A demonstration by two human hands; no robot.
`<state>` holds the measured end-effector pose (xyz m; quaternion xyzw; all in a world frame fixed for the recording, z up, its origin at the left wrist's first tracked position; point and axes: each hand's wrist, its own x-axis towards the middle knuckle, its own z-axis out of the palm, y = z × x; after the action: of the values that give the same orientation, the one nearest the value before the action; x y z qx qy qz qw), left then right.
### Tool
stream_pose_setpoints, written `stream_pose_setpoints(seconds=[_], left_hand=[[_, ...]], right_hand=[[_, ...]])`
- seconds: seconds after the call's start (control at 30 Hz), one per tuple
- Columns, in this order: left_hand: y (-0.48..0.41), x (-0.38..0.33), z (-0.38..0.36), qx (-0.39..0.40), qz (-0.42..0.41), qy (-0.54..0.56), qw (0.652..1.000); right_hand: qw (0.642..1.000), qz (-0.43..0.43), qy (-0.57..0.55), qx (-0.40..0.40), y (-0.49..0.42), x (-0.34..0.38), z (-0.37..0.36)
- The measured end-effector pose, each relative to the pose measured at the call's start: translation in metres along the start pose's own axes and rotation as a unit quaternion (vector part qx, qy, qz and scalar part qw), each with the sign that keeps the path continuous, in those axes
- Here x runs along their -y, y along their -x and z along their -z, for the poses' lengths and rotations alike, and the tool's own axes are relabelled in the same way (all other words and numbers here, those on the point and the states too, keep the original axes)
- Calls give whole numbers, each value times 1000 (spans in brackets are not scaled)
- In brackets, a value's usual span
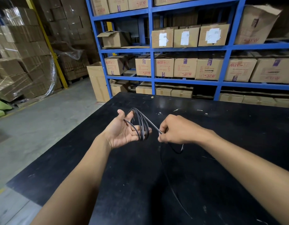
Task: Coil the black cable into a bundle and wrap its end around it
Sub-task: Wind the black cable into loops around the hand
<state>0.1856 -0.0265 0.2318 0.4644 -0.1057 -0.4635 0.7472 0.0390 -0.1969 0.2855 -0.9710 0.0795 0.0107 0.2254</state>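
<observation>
- Black cable [141, 125] lies in several loops around the spread fingers of the left hand [122, 133]. That hand is palm up above the desk [229, 130], with its fingers fairly straight and not clamped on the loops.
- Right hand [174, 130] pinches the running strand just beside the coil, fingers curled round it. The strand runs taut between the two hands.
- Loose cable trails from the right hand over the desk toward the near edge. It is hard to follow on the dark top, and I cannot see its end.
- Nothing pins the loops, so a hard pull or a tilt of the left hand could slide them off the fingertips.
- The loops fan out unevenly, so slack tension would likely give a crossed, sloppy bundle.
- The trailing length may kink or catch on the desk and jerk the coil.
- Coiling too far would leave too short a tail for the wrap.
</observation>
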Motion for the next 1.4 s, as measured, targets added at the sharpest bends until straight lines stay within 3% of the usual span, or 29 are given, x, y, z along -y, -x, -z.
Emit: stream_pose_setpoints(seconds=[0.43,0.73,1.1,1.4], left_hand=[[2,-6,-23,9,-60,73,996],[11,-6,-37,50,-68,89,992],[27,-10,-46,94,-89,85,988],[31,-11,-45,101,-101,92,986]], right_hand=[[969,-2,-239,65,12,-7,-48],[975,19,-211,70,10,-16,-86],[979,-28,-200,27,9,-34,-106],[951,-70,-299,-47,9,-38,-117]])
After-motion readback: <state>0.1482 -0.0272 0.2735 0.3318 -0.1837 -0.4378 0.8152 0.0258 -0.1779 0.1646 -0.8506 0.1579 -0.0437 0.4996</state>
